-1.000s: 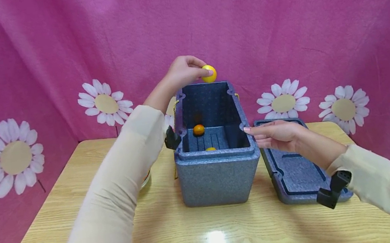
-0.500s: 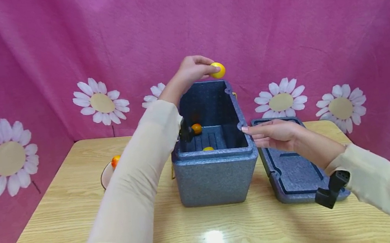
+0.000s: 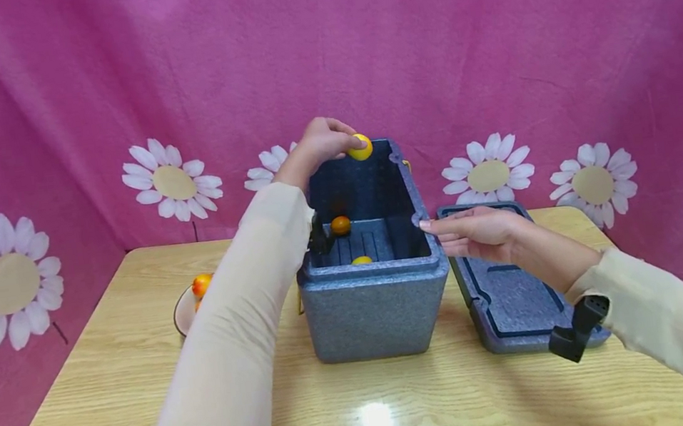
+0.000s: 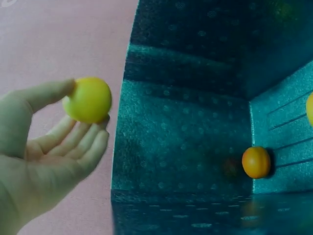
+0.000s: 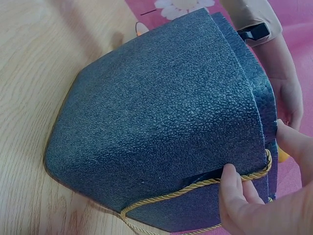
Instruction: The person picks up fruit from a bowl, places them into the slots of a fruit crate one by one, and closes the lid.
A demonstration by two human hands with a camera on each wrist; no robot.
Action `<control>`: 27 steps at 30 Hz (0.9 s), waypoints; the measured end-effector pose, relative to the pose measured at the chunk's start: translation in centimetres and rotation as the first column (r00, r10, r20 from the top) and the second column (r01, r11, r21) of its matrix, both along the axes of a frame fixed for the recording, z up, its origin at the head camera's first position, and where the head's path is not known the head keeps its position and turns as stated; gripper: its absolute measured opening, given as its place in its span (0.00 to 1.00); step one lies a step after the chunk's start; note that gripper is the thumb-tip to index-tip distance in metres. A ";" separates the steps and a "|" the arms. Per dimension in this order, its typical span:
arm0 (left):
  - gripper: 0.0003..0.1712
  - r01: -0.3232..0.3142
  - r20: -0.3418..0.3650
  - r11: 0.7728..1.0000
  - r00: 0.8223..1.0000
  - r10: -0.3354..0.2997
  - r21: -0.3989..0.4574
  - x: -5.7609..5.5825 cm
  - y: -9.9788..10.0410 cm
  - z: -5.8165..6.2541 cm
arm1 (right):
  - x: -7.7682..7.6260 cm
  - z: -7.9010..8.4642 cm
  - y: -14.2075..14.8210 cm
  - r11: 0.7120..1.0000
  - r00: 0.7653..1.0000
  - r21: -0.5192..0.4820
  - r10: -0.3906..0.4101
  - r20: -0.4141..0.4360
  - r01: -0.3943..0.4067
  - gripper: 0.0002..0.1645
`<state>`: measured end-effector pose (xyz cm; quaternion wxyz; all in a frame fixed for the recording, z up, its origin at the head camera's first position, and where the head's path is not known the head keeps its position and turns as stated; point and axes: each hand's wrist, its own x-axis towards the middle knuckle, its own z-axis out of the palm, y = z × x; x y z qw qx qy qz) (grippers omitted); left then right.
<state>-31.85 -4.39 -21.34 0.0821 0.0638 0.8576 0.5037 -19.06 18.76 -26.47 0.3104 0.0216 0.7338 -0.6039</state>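
My left hand [image 3: 321, 142] pinches a round yellow fruit [image 3: 361, 148] between thumb and fingertips, over the far end of a tall grey foam cooler box [image 3: 374, 320]. In the left wrist view this fruit [image 4: 90, 100] sits beside the box's rim. On the box floor lie an orange-red fruit [image 3: 340, 225] and another yellow fruit [image 3: 361, 261], partly hidden by the near wall. With the thumb at the right rim and fingers against the outer wall, my right hand [image 3: 480, 229] holds the box. Its fingertips are close to a gold cord [image 5: 195, 185] in the right wrist view.
The box's grey lid [image 3: 515, 298] lies on the wooden table [image 3: 317, 418] to the right. To the left stands a white bowl [image 3: 183, 311] with orange-red fruit [image 3: 201, 284], partly covered by my left sleeve. A pink curtain [image 3: 319, 43] hangs behind.
My left hand, still pinching the yellow fruit, first moved right, then back left and down toward the box opening. The bowl has come into view. My right hand stays on the rim.
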 end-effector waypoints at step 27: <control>0.21 0.057 -0.168 0.987 0.982 -0.081 -0.147 4.8 -5.1 2.0 | -0.4 0.0 -0.2 1.000 1.000 0.009 -0.004 0.007 0.004 0.51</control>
